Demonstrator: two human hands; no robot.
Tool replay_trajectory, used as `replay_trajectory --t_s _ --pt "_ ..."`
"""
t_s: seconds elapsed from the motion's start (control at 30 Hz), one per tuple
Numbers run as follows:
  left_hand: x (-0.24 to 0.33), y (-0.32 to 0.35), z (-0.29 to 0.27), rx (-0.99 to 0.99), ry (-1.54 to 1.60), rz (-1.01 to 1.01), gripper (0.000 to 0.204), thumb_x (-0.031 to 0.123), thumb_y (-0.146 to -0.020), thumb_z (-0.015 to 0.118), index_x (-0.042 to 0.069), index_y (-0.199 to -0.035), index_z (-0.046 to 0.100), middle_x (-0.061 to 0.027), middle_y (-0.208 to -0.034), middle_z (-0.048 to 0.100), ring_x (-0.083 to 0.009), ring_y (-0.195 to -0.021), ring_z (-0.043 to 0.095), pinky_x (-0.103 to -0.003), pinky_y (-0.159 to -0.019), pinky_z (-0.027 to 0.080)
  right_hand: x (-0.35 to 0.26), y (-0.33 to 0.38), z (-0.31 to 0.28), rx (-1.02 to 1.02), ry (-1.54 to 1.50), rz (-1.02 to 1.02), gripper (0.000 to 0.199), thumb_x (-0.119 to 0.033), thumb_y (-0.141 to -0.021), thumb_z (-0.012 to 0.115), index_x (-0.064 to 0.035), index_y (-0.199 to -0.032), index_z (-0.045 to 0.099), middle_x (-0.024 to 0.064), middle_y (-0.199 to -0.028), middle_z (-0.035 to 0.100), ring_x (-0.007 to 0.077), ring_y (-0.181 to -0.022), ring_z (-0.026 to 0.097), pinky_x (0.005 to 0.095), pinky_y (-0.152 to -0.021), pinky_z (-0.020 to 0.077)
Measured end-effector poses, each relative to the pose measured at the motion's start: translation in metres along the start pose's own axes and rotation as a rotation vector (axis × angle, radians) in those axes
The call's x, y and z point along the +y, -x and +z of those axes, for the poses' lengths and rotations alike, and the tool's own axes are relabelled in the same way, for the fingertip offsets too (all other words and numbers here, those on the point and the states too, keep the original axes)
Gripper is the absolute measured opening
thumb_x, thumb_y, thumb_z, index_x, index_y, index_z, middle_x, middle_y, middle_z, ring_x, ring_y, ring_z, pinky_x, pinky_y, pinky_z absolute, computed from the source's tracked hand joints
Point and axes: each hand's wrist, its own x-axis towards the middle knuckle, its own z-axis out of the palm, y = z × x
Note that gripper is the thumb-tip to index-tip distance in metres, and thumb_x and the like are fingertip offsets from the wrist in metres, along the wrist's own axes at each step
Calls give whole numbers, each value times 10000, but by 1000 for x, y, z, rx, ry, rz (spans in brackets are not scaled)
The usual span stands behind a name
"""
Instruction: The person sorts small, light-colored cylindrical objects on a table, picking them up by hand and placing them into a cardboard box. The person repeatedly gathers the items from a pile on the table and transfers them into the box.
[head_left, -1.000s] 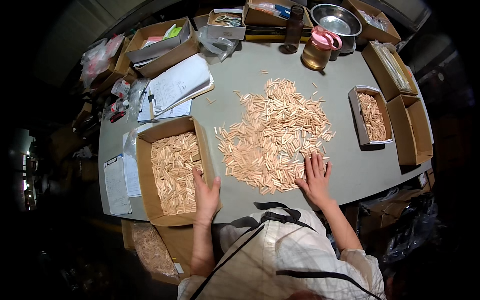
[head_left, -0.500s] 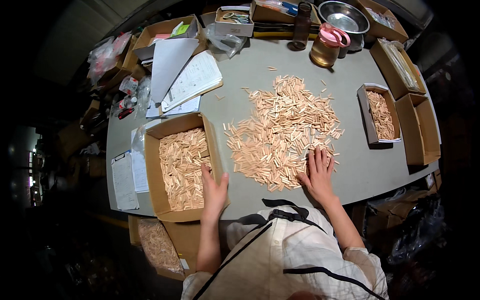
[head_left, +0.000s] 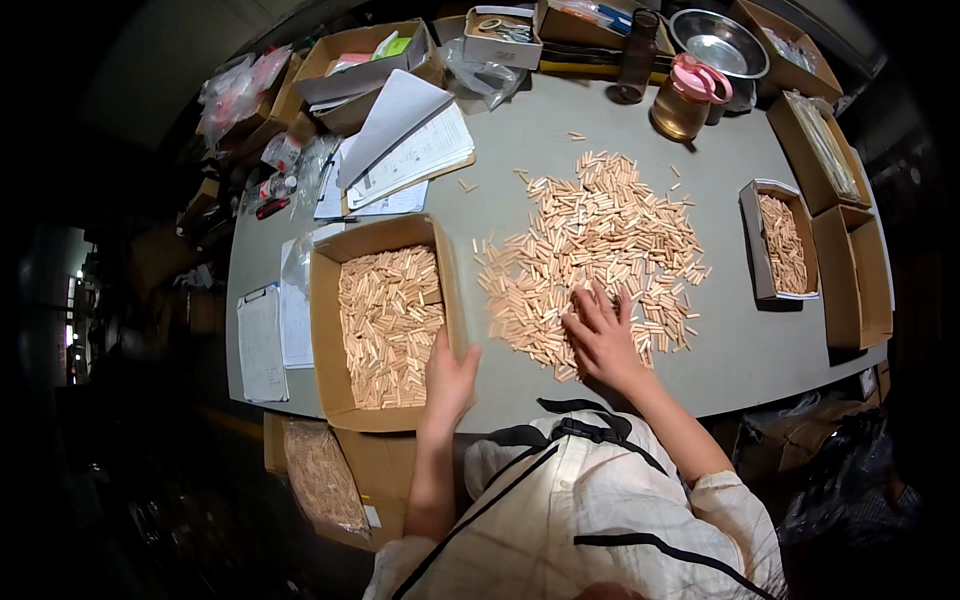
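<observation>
A wide heap of short wooden dowels lies on the grey table in front of me. My right hand rests on the heap's near part, fingers spread and slightly bent, their tips among the pegs; the palm hides what is under it. To the left stands a cardboard box holding many more of these dowels. My left hand grips its right wall near the front corner, fingers on the inner side and thumb sticking out to the right.
At the right, a smaller box of dowels stands beside an open cardboard box. Papers lie behind the left box. A pink-lidded jug, a dark bottle and a metal basin line the far edge.
My right hand has moved left across the heap, from its near right edge to its near middle. My left hand stays on the box wall. The whole view has shifted slightly.
</observation>
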Motion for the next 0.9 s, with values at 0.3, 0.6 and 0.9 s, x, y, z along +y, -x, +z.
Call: replay_trajectory --t_s 0.3,0.6,0.9 --pt "-19 -6 9 84 -44 76 518 139 -960 686 -24 -1426 529 -148 -1168 714 -229 -975 707 -379 -854 585 42 61 -32 149 58 190 520 -66 -863 675 -148 -1376 683 138 -1615 505 402 -1542 388 719 -1257 119" --pt "-5 -3 4 32 9 11 693 151 -960 734 -82 -1532 420 -298 -1401 586 -419 -1268 624 -454 -1076 506 53 121 -50 377 -2 446 482 29 -884 623 -44 -1360 645 177 -1543 550 412 -1407 496 555 -1201 331" --pt "-16 -6 4 39 -35 73 664 143 -943 748 -86 -1493 453 -287 -1397 534 -442 -1267 584 -472 -1081 483 3 139 -58 349 -125 459 342 66 -812 622 -44 -1121 717 149 -1120 655 372 -1039 613 441 -906 509"
